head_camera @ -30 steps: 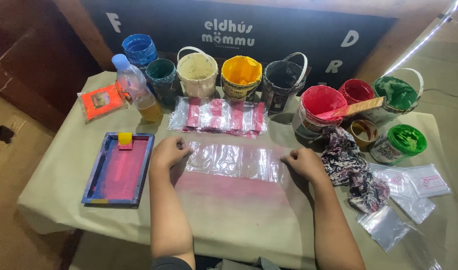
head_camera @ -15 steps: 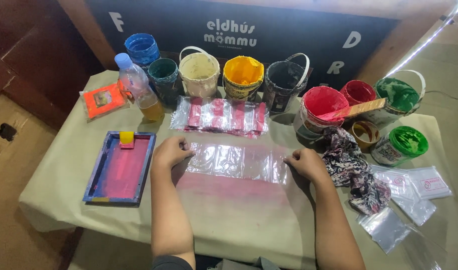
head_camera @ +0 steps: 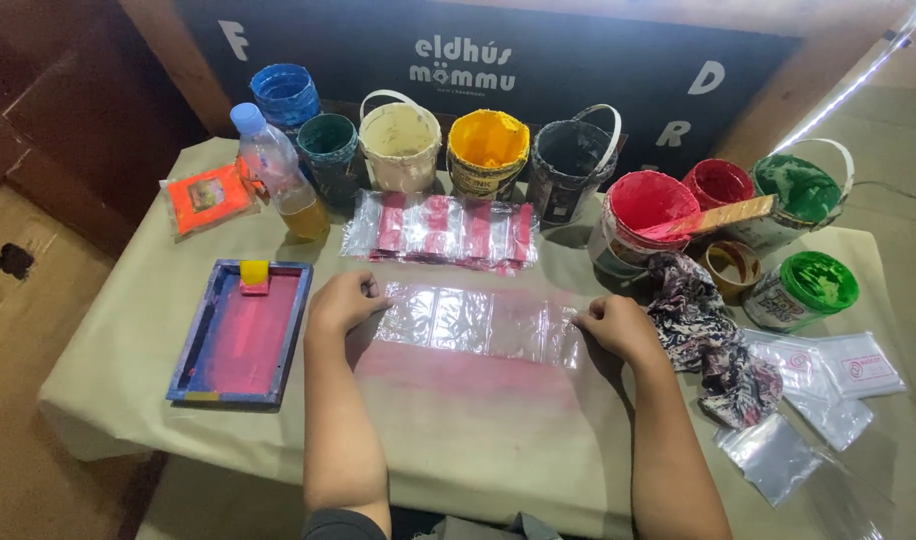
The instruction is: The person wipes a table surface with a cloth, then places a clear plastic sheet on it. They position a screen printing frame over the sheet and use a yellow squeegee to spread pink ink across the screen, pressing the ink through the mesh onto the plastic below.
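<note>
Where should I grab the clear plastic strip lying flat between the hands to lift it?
Probably by its two short ends. The clear plastic strip lies flat and runs left to right, with the left hand at one end and the right hand at the other. Pinch each end's edge from outside; the floppy middle would sag.

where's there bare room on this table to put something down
Bare cloth runs along the near edge of the table, below the pink stain and between the two forearms. A smaller patch lies near the left edge beside the printing frame. The back row of paint buckets is crowded, as is the right side around the rag and small bags.
</note>
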